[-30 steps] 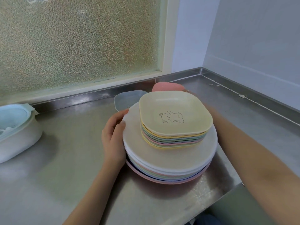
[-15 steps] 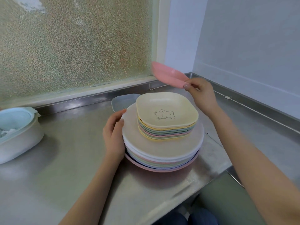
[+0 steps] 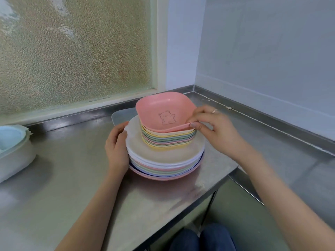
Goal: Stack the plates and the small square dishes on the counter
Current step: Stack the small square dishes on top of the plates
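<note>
A stack of round pastel plates (image 3: 163,156) stands on the steel counter (image 3: 72,178). On top of it sits a pile of several small square dishes (image 3: 168,140). A pink square dish (image 3: 163,113) with a bear drawing lies tilted on that pile, its right corner pinched by my right hand (image 3: 212,127). My left hand (image 3: 117,147) holds the left rim of the round plates, fingers curled against them. A pale blue square dish (image 3: 123,115) lies on the counter behind the stack, mostly hidden.
A white container with a pale blue lid (image 3: 12,153) stands at the left edge. A frosted window (image 3: 72,51) and a white wall close the back and right. The counter's front edge runs just right of the stack.
My right hand has brought the pink dish down from the air behind the stack onto the pile of square dishes. My left hand has stayed on the plates' rim.
</note>
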Demonstrator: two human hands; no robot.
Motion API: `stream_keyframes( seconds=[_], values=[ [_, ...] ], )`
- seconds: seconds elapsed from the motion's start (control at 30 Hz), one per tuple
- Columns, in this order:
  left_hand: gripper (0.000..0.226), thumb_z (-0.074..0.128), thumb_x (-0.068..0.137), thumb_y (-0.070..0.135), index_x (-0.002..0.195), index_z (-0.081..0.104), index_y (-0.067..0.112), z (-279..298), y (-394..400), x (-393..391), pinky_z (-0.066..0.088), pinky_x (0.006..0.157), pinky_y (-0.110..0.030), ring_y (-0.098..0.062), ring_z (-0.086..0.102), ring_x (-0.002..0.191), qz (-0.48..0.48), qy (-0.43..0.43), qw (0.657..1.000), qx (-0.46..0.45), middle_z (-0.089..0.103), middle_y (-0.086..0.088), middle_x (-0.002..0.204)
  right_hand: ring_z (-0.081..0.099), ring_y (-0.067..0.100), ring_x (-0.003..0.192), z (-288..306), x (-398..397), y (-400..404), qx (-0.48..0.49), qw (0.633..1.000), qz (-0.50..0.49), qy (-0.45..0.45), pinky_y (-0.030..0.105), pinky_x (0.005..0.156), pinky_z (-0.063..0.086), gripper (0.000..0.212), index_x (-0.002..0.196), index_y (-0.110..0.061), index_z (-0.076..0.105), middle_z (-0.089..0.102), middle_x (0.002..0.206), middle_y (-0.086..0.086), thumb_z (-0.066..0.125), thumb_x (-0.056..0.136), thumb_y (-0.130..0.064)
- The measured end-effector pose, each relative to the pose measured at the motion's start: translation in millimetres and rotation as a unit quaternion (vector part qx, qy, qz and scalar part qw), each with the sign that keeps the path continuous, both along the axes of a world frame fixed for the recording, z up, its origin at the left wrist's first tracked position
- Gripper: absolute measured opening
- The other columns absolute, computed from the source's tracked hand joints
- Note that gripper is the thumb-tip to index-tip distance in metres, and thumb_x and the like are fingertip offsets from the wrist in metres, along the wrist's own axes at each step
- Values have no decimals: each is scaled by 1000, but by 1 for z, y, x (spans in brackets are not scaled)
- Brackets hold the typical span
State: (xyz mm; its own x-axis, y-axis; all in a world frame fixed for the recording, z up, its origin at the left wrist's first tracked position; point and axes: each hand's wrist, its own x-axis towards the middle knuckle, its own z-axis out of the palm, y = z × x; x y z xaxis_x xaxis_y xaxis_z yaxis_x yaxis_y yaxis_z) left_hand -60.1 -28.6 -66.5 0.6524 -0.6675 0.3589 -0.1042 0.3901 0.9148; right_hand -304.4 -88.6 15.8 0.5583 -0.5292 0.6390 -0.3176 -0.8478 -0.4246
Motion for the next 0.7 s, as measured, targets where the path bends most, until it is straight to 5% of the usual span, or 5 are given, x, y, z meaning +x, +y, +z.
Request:
stream_keyframes(
  seconds=[0.2,0.33,0.5,0.63,0.7],
  values=[
    [28,47,77,17,87,67,34,0,0,1,45,75,-9,4,61,83,-4,-6,1000,-4,70,23,83,48,16,113,5,-4,2,18,998,-16,58,33,104,28,21,89,-24,71,58,111,-8,52,88,-33],
    [27,49,78,17,88,68,32,-2,-2,2,46,77,-16,-2,61,86,3,-1,1000,-5,70,16,88,37,9,133,3,-6,1,71,993,-2,91,59,110,20,18,95,-21,69,52,129,-6,53,92,-29],
    [28,48,76,18,86,68,35,-2,-2,2,46,76,-11,1,61,84,-2,-1,1000,-9,70,22,83,35,-20,122,6,-3,4,115,987,14,110,59,111,17,20,93,-22,69,58,126,-7,54,93,-35],
    [28,49,77,17,85,69,35,-2,-3,2,46,77,-17,-2,61,84,1,1,1000,-11,70,19,84,42,-6,123,30,12,3,121,992,-7,42,35,115,23,26,113,-28,65,53,135,-10,52,93,-39],
    [28,49,77,17,85,69,34,-3,-3,2,46,79,-20,-4,61,85,1,3,1000,-10,70,18,85,30,1,135,41,31,-3,113,989,-37,83,46,118,9,38,131,-34,51,41,145,-13,46,94,-46]
  ],
)
